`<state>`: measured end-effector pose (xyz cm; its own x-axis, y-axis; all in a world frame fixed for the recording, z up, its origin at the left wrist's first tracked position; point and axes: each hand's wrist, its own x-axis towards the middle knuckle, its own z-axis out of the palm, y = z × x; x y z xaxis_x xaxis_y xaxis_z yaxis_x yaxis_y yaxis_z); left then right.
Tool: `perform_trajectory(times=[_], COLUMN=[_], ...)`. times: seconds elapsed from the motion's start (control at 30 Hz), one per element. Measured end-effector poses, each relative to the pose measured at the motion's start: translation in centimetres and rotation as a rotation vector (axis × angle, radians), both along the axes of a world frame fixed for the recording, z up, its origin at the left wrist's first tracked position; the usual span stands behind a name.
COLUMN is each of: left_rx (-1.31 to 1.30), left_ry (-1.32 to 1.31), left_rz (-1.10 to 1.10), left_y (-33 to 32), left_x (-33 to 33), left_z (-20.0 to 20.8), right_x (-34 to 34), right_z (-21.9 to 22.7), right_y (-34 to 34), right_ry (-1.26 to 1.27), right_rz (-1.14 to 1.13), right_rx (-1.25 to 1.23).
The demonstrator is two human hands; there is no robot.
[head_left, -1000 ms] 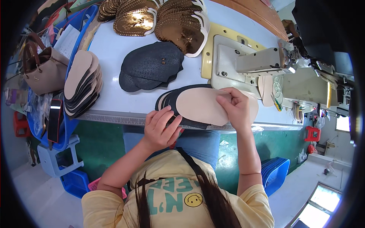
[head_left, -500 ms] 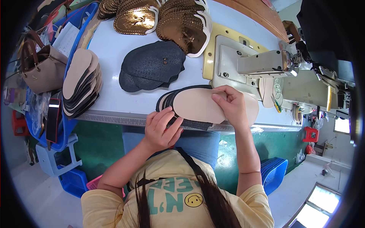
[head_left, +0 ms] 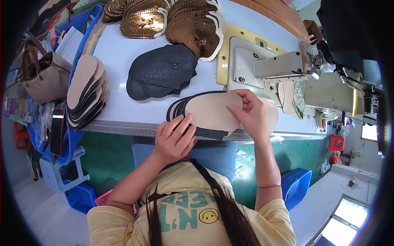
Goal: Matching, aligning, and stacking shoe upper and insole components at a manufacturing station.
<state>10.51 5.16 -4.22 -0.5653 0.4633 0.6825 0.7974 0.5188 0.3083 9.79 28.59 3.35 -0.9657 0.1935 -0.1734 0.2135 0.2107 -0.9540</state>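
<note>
The right hand [head_left: 251,117] pinches a beige insole-shaped piece [head_left: 210,108] by its three o'clock end, thumb on top and fingers at the far edge. The piece lies over a fanned stack of dark pieces [head_left: 175,111] at the near edge of the white surface [head_left: 113,61]. At the piece's eight o'clock, the left hand [head_left: 174,139] has its fingers parted and half curled, fingertips at the rim of the stack; how firmly they touch, I cannot tell. Another beige piece [head_left: 271,117] shows behind the right wrist, towards three o'clock.

With the pinched piece as centre of the dial, black textured pieces [head_left: 160,69] lie at ten o'clock, shiny gold pieces [head_left: 143,20] at eleven, and a white sewing machine [head_left: 281,67] stands at two. Towards nine o'clock leans a stepped pile of beige and black insoles [head_left: 84,82], with a handbag [head_left: 49,78] beyond it
</note>
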Motion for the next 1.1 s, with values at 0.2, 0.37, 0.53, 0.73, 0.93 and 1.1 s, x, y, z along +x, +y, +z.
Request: perform_trajectory(times=[0.2,0.37,0.53,0.73,0.93,1.1], left_rx=[0.005,0.002,-0.075,-0.131,0.178,-0.158], left_ry=[0.000,-0.020,-0.013,-0.042,-0.148,-0.173], left_rz=[0.016,0.032,0.041,0.019,-0.059,0.097], left_y=[0.2,0.1,0.4,-0.2,-3.0,-5.6], left_x=[0.1,0.2,0.4,-0.3,-7.2,-12.5], left_z=[0.0,-0.1,0.8,1.8,5.1,5.8], right_x=[0.3,0.2,2.9,5.9,6.4,5.9], right_z=[-0.8,0.2,-0.1,1.0,2.3,0.7], right_y=[1.0,0.0,-2.0,-1.9,7.0,10.2], right_ry=[-0.014,-0.104,0.430,0.378,0.281,0.245], right_rz=[0.011,0.039,0.272,0.449,-0.007,-0.047], right_rx=[0.038,0.446,0.992,0.902,0.837,0.966])
